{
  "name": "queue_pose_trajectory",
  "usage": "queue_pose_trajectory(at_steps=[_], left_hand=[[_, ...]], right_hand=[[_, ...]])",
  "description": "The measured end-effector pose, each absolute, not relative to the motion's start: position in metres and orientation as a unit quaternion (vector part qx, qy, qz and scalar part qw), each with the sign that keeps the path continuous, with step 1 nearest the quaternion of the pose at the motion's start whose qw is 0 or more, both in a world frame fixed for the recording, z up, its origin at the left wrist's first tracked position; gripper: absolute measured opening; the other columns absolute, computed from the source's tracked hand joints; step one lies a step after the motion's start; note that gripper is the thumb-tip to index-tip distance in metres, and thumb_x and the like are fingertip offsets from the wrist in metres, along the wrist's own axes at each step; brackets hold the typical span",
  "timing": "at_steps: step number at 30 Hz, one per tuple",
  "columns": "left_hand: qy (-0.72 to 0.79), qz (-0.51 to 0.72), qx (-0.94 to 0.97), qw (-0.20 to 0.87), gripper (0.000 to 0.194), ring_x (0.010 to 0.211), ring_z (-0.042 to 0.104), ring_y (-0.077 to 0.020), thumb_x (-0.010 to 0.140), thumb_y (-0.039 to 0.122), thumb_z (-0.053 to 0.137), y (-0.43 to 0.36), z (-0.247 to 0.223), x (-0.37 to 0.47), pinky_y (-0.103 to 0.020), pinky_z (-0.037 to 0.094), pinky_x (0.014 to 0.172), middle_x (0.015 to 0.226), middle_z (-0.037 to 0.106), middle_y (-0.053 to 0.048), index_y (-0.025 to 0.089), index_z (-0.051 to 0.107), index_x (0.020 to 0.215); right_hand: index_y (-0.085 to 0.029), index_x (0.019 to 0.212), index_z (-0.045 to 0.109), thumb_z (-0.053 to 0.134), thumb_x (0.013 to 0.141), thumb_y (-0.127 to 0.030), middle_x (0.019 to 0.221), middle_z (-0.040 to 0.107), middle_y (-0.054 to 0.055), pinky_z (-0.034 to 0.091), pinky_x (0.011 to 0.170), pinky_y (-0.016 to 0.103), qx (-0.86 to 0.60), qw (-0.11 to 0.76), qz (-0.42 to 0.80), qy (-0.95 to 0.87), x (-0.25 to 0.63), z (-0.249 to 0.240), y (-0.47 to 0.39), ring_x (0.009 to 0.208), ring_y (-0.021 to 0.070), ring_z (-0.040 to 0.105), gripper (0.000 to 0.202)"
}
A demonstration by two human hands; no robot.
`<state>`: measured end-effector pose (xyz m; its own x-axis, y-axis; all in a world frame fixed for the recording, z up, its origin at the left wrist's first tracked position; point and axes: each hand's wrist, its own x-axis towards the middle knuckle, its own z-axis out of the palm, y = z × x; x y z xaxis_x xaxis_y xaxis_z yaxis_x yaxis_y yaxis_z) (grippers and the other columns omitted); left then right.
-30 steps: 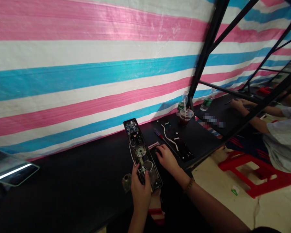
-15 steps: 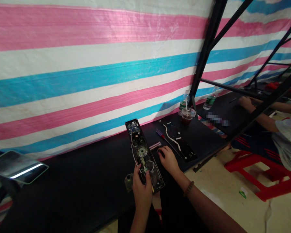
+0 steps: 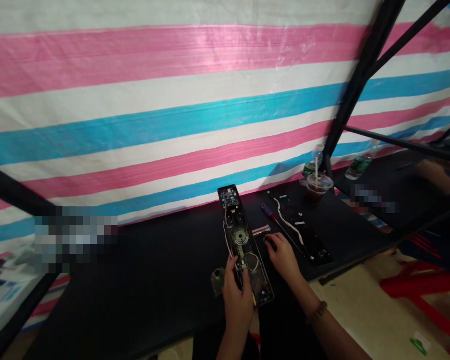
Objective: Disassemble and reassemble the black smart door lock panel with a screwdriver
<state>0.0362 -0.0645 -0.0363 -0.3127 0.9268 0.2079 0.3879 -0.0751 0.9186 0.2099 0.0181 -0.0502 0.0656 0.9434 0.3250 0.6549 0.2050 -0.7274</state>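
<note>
Long narrow device [image 3: 247, 246] lies lengthwise, open side up, near end over the worktop [image 3: 153, 270] edge. Left hand [image 3: 238, 295]: grip closed around the device's near end, fingers on its left side, thumb over the interior. Right hand [image 3: 283, 255]: just right of the device, fingers curled low by a small pink-and-white bundle [image 3: 261, 230]; from where I stand I cannot tell whether that grip pinches anything.

Progress, as I judge it: the opening-up is done, since the circuit board [image 3: 229, 196], round part [image 3: 240, 236] and thin wires are exposed. Closing is not done; no cover sits on it. Other pieces lie apart: white cable [image 3: 285, 220] and dark panel [image 3: 318, 245] to the right, small translucent part [image 3: 218, 281] to the left. Screwdriver [image 3: 269, 212] lies unheld beside the cable.
</note>
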Motion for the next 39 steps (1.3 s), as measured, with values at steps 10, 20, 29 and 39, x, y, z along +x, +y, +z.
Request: queue_pose_trajectory(at_steps=[10, 20, 29, 39], left_hand=[[0.616, 0.524, 0.513, 0.287, 0.036, 0.138, 0.052, -0.0285, 0.097, 0.029, 0.049, -0.0709, -0.0313, 0.0393, -0.049, 0.042, 0.114, 0.145, 0.057, -0.017, 0.018, 0.056, 0.13], [0.613, 0.522, 0.516, 0.293, 0.036, 0.138, 0.052, -0.0274, 0.098, 0.028, 0.049, -0.0712, -0.0324, 0.0397, -0.048, 0.041, 0.114, 0.145, 0.057, -0.018, 0.016, 0.055, 0.132], [0.611, 0.53, 0.516, 0.282, 0.037, 0.135, 0.054, -0.0278, 0.096, 0.03, 0.052, -0.0696, -0.0356, 0.0375, -0.046, 0.043, 0.113, 0.144, 0.059, -0.017, 0.018, 0.057, 0.131], [0.619, 0.516, 0.526, 0.272, 0.039, 0.134, 0.055, -0.03, 0.096, 0.034, 0.051, -0.0657, -0.0379, 0.0358, -0.049, 0.043, 0.112, 0.142, 0.059, -0.018, 0.017, 0.056, 0.131]], right_hand=[[-0.02, 0.109, 0.068, 0.053, 0.093, -0.034, 0.103, 0.068, 0.013, 0.054, 0.088, 0.043, -0.595, 0.4, 0.161, -0.678, 0.2138, -0.0581, 0.0193, 0.094, 0.0274, 0.066, 0.026], [-0.02, 0.105, 0.07, 0.052, 0.094, -0.038, 0.103, 0.068, 0.012, 0.053, 0.09, 0.043, -0.596, 0.398, 0.168, -0.677, 0.2138, -0.0585, 0.0181, 0.094, 0.0271, 0.066, 0.027], [-0.018, 0.108, 0.068, 0.051, 0.096, -0.031, 0.105, 0.068, 0.012, 0.053, 0.088, 0.042, -0.592, 0.393, 0.172, -0.682, 0.2131, -0.0586, 0.018, 0.094, 0.0261, 0.065, 0.025], [-0.018, 0.104, 0.067, 0.052, 0.094, -0.026, 0.103, 0.069, 0.011, 0.053, 0.089, 0.04, -0.59, 0.41, 0.161, -0.677, 0.2115, -0.0527, 0.0187, 0.096, 0.0258, 0.066, 0.02]])
